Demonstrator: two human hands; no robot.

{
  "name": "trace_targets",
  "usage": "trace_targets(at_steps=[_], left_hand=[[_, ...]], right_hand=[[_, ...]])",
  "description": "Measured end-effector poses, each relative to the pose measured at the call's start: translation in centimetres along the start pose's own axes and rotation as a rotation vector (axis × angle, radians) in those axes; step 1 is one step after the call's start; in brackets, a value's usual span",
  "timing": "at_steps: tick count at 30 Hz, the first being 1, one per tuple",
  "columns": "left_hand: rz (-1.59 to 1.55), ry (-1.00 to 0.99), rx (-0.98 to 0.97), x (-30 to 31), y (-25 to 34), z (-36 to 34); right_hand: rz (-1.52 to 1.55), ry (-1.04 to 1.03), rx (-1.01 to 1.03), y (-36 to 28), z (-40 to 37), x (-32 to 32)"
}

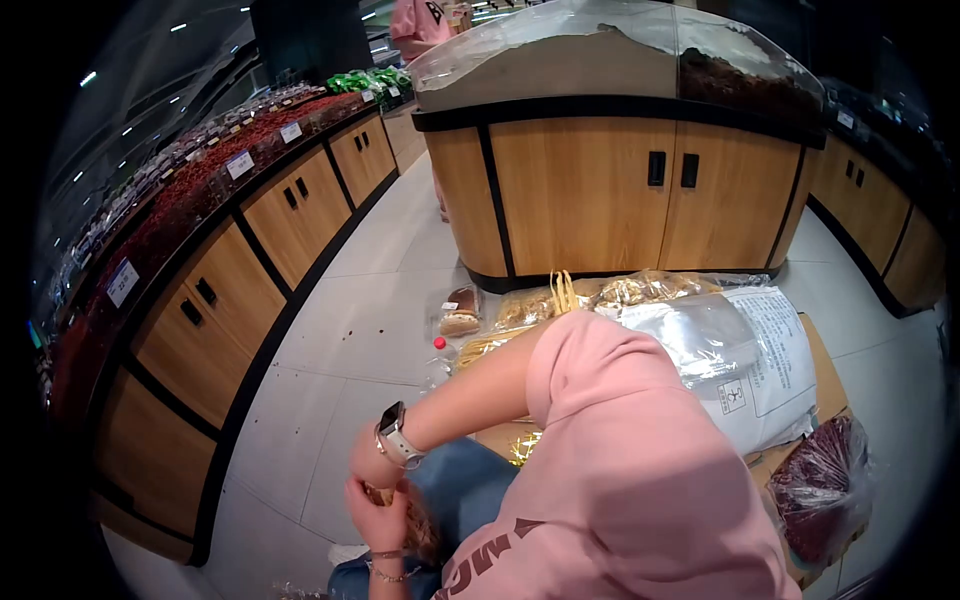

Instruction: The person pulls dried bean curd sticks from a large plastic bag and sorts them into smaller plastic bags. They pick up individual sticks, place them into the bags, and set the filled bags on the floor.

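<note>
The aisle is being lit brightly and evenly by ceiling lights (88, 77) at the upper left; edges are being bent by fisheye distortion, corners being blacked out.

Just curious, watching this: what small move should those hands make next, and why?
Probably loosen the grip a little: the watch hand and the bracelet hand both close over the small brown piece, which is mostly hidden between them.

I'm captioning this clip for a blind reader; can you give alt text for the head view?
A person in a pink top holds the right hand, smartwatch on its wrist, and left hand together on a small brown item. Bagged dry goods lie on the tiled shop floor between wooden bulk-food counters.
</note>
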State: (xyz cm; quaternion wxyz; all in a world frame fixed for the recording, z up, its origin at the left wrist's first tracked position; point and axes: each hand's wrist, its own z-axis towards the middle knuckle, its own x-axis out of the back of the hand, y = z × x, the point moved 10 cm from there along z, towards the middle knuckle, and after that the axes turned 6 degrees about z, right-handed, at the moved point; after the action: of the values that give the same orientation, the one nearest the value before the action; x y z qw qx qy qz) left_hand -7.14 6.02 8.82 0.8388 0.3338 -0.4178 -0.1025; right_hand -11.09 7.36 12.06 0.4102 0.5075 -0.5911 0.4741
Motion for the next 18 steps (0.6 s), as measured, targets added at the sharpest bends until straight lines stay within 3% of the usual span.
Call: trace_targets(at_steps=[4, 7, 10, 14, 18], left_hand=[[0.031, -0.115, -0.252, 1.0, 3.4, -1.0], [-0.074, -0.228, -0.222, 1.6, 2.9, -1.3], [-0.029, -0.219, -0.027, 2.8, 1.0, -0.9], [-0.013, 0.129, -0.027, 6.6, 1.1, -0.5], [0.159, 0.28, -0.056, 8.5, 4.2, -1.6]], right_hand=[[-0.178, -0.089, 0.048, -1.5, -0.7, -0.2], [-0.291, -0.026, 0.154, -3.1, -1.2, 0.4], [-0.353, 0.075, 0.258, -4.7, -0.4, 1.8], [-0.511, 0.171, 0.331, -7.2, -0.8, 4.3], [-0.547, 0.273, 0.318, -8.3, 0.0, 5.5]])
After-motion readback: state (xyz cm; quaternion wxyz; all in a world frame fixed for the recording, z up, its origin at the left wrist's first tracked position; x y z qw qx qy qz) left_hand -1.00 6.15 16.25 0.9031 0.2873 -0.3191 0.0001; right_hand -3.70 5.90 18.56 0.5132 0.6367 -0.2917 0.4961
